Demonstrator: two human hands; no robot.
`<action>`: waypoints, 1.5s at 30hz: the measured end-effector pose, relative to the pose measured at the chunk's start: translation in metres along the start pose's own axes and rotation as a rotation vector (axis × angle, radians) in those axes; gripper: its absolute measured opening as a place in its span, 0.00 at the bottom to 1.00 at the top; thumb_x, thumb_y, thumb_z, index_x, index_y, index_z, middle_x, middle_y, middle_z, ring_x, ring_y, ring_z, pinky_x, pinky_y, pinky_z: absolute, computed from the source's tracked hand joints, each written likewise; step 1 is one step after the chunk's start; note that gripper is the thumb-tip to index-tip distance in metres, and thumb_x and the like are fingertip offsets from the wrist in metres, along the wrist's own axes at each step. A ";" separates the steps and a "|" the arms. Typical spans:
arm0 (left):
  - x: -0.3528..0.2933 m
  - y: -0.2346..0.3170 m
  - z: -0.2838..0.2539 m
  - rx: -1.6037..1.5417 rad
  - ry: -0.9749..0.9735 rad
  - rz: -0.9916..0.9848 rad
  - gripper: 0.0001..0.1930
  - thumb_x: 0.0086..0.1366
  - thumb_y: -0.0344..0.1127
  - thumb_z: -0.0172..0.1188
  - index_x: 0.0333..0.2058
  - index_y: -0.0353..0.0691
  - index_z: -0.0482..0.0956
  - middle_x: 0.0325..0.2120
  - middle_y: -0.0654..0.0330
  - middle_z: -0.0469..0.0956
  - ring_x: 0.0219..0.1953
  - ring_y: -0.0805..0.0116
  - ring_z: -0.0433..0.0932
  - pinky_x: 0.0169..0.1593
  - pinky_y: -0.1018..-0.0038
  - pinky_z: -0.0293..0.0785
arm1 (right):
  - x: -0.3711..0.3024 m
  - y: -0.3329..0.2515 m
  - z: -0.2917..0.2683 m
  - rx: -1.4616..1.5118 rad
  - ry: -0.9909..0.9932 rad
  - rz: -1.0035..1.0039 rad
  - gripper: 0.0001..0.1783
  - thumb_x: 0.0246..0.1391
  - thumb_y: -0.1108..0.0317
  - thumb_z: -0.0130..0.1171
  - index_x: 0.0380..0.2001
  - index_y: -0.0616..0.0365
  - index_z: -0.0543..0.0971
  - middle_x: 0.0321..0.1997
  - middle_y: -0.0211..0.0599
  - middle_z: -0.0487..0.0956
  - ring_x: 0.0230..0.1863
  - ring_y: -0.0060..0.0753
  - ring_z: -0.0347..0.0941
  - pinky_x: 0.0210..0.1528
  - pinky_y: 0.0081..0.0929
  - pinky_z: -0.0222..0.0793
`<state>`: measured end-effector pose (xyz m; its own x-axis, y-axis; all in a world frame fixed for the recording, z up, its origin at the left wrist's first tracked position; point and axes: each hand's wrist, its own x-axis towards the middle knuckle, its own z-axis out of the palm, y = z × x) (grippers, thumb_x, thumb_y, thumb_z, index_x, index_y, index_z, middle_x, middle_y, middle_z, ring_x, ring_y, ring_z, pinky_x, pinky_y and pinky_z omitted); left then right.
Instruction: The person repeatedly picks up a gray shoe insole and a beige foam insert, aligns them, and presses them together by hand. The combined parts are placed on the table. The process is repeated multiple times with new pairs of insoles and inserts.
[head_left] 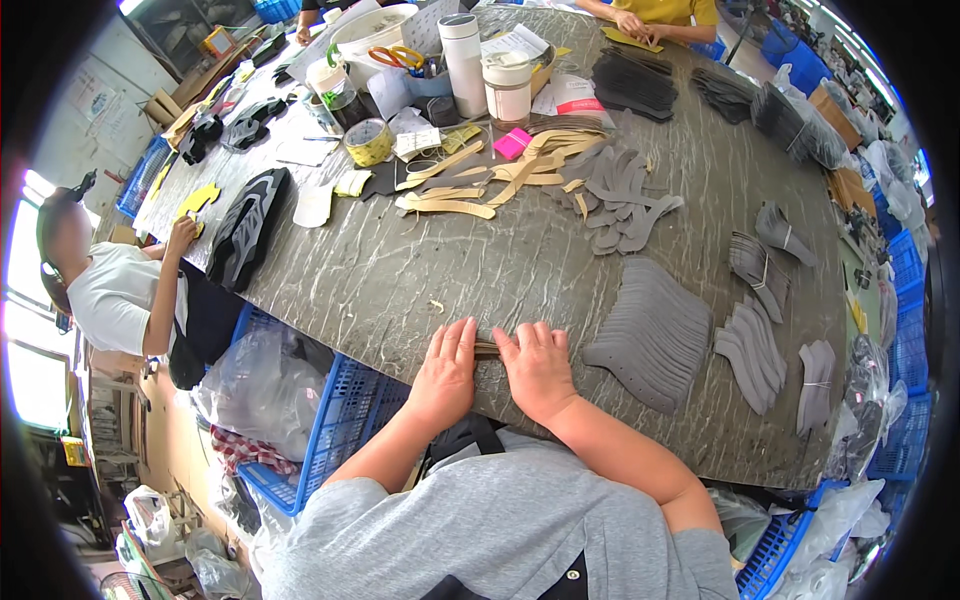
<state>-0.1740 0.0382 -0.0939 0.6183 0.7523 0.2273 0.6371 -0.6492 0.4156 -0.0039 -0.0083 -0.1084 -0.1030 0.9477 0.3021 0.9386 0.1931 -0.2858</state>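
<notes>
At the near edge of the table, my left hand point(446, 372) and my right hand point(537, 368) are side by side, backs up and fingers bent together. A small stack of thin brownish strips point(487, 348) shows in the gap between them. Each hand grips one end of it, and the rest is hidden under my fingers. Right of my right hand lies a fanned pile of grey curved cut pieces point(652, 330). Smaller grey bundles point(752, 352), some tied with string, lie farther right.
Tan strips point(530, 175) and loose grey pieces point(625, 200) lie mid-table. Behind them stand a white tumbler point(461, 65), a lidded cup point(507, 88), orange-handled scissors point(396, 57) and a tape roll point(369, 143). A blue crate point(335, 425) stands below the left edge. Other people work left and across.
</notes>
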 end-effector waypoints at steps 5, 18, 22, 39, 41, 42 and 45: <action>0.005 -0.009 0.004 -0.141 -0.063 -0.010 0.31 0.57 0.20 0.50 0.61 0.27 0.59 0.54 0.40 0.65 0.57 0.42 0.65 0.62 0.54 0.62 | 0.002 -0.002 -0.008 -0.112 -0.015 -0.023 0.19 0.56 0.65 0.50 0.50 0.52 0.78 0.36 0.32 0.72 0.43 0.36 0.68 0.44 0.39 0.59; 0.089 0.041 0.013 -1.894 0.276 -0.619 0.22 0.72 0.36 0.50 0.59 0.35 0.59 0.35 0.58 0.73 0.30 0.69 0.71 0.40 0.68 0.73 | 0.001 0.002 -0.033 -0.066 0.267 0.054 0.18 0.53 0.70 0.56 0.49 0.58 0.76 0.29 0.30 0.71 0.33 0.34 0.72 0.28 0.32 0.67; 0.110 0.048 0.015 -2.067 0.208 -0.502 0.15 0.74 0.36 0.44 0.56 0.40 0.62 0.24 0.66 0.62 0.23 0.76 0.58 0.27 0.76 0.61 | -0.032 0.024 -0.096 0.058 0.085 0.139 0.28 0.52 0.58 0.59 0.55 0.59 0.73 0.43 0.38 0.72 0.47 0.42 0.70 0.46 0.43 0.65; 0.089 0.164 0.000 -0.314 -0.173 0.633 0.50 0.59 0.67 0.50 0.67 0.33 0.50 0.38 0.49 0.68 0.27 0.54 0.75 0.29 0.64 0.75 | -0.088 0.061 -0.153 1.009 0.252 0.519 0.06 0.54 0.74 0.59 0.33 0.66 0.81 0.31 0.41 0.82 0.30 0.25 0.76 0.32 0.24 0.70; 0.082 0.162 0.002 -0.283 -0.214 0.636 0.53 0.56 0.68 0.51 0.68 0.34 0.47 0.39 0.49 0.69 0.28 0.51 0.76 0.29 0.62 0.75 | -0.092 0.060 -0.152 1.090 0.177 0.569 0.06 0.53 0.75 0.59 0.31 0.67 0.81 0.28 0.37 0.82 0.29 0.20 0.74 0.32 0.22 0.69; 0.079 0.160 0.002 -0.311 -0.231 0.655 0.52 0.56 0.68 0.51 0.68 0.34 0.47 0.39 0.49 0.69 0.29 0.51 0.76 0.29 0.62 0.76 | -0.095 0.062 -0.151 1.120 0.123 0.575 0.05 0.52 0.75 0.60 0.31 0.67 0.81 0.28 0.36 0.82 0.29 0.19 0.74 0.32 0.21 0.69; 0.071 0.152 0.005 -0.411 -0.294 0.693 0.52 0.58 0.67 0.51 0.68 0.34 0.45 0.44 0.47 0.68 0.32 0.48 0.78 0.32 0.61 0.78 | -0.100 0.067 -0.140 1.334 0.031 0.579 0.04 0.49 0.76 0.62 0.30 0.65 0.82 0.29 0.31 0.81 0.31 0.18 0.74 0.33 0.20 0.69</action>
<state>-0.0308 -0.0072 -0.0190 0.9368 0.1042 0.3341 -0.1112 -0.8165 0.5666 0.1158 -0.1255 -0.0301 0.1991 0.9710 -0.1326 -0.1539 -0.1027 -0.9827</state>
